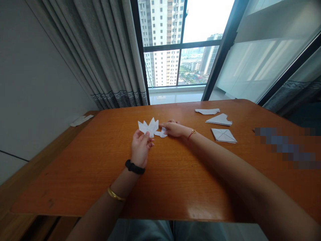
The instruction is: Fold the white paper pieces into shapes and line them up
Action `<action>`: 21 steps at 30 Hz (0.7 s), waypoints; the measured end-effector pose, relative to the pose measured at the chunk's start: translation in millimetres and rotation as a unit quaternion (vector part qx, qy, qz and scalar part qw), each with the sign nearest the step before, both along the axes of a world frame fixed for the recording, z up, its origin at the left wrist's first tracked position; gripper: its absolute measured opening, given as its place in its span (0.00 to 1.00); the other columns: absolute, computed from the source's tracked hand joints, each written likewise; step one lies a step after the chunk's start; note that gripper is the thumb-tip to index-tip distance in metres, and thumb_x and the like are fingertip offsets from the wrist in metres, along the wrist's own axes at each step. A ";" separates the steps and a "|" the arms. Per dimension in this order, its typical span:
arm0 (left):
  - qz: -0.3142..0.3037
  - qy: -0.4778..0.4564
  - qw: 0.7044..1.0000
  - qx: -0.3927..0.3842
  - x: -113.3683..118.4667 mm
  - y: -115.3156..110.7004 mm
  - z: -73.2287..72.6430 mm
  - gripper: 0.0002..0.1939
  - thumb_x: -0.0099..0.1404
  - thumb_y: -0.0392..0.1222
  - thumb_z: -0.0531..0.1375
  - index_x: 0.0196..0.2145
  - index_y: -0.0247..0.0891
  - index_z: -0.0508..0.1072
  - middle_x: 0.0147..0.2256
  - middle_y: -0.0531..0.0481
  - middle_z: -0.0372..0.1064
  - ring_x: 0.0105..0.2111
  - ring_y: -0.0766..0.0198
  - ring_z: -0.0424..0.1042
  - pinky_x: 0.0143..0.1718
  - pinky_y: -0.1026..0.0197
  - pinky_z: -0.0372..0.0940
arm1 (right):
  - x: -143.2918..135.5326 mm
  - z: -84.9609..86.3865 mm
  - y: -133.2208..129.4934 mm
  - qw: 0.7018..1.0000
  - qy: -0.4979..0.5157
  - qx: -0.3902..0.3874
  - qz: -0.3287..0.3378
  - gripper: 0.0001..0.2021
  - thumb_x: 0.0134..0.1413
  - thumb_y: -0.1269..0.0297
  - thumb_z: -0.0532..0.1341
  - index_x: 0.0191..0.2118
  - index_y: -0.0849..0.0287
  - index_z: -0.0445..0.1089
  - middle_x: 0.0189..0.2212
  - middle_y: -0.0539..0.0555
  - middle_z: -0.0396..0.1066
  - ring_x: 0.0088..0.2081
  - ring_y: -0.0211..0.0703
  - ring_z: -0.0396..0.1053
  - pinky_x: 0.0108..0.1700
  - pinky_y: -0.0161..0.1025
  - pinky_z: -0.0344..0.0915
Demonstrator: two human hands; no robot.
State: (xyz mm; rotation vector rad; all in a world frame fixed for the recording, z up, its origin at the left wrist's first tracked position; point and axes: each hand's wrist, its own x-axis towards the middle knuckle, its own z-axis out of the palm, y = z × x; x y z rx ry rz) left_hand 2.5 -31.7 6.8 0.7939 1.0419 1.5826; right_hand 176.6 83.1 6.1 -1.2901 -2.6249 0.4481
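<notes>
A white origami piece with several upright points, shaped like a crown (148, 128), is pinched between the thumb and fingers of my left hand (140, 145), just above the wooden table (175, 170). To its right, my right hand (173, 128) reaches in low over the table with its fingers stretched out to the left. Under and in front of those fingers lies a smaller folded white paper piece (162, 133). Whether the right fingertips touch it or the crown's edge, I cannot tell.
On the right of the table lie a folded paper square (223, 135), a paper plane shape (220, 119) and a long folded paper (207, 111). Flat paper (81, 120) rests at the far left edge. Behind are a curtain (110, 53) and a window.
</notes>
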 end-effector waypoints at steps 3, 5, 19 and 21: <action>-0.018 -0.007 1.000 -0.008 0.6 -1.3 0.8 0.25 0.53 0.41 0.67 0.45 0.41 0.61 0.34 0.54 0.69 0.27 0.72 0.69 0.26 0.69 0.64 | 3.5 0.4 -13.1 1.000 -0.015 -0.005 -0.020 0.20 0.46 0.65 0.65 0.49 0.50 0.72 0.48 0.56 0.72 0.50 0.59 0.61 0.51 0.52 0.54; -0.052 0.002 0.998 -0.028 2.1 -3.0 0.1 0.20 0.53 0.42 0.67 0.40 0.38 0.63 0.32 0.54 0.69 0.28 0.72 0.70 0.27 0.69 0.64 | 13.8 1.5 -26.8 0.999 -0.011 -0.017 -0.036 0.16 0.43 0.63 0.67 0.42 0.53 0.74 0.43 0.56 0.73 0.48 0.58 0.62 0.49 0.48 0.55; -0.208 0.219 0.953 -0.010 18.8 -0.9 -6.9 0.15 0.53 0.45 0.65 0.34 0.34 0.69 0.32 0.48 0.75 0.31 0.64 0.72 0.34 0.63 0.65 | 33.7 -13.8 -90.5 0.973 0.076 0.017 -0.216 0.12 0.48 0.57 0.65 0.34 0.61 0.72 0.38 0.61 0.73 0.40 0.50 0.68 0.40 0.40 0.62; -0.255 0.274 0.927 -0.019 17.8 -0.5 -3.8 0.12 0.55 0.43 0.64 0.34 0.33 0.71 0.33 0.46 0.75 0.33 0.61 0.73 0.39 0.58 0.66 | 37.6 -15.3 -92.4 0.972 0.152 -0.029 -0.175 0.07 0.48 0.64 0.64 0.34 0.61 0.71 0.34 0.56 0.74 0.35 0.44 0.69 0.36 0.36 0.62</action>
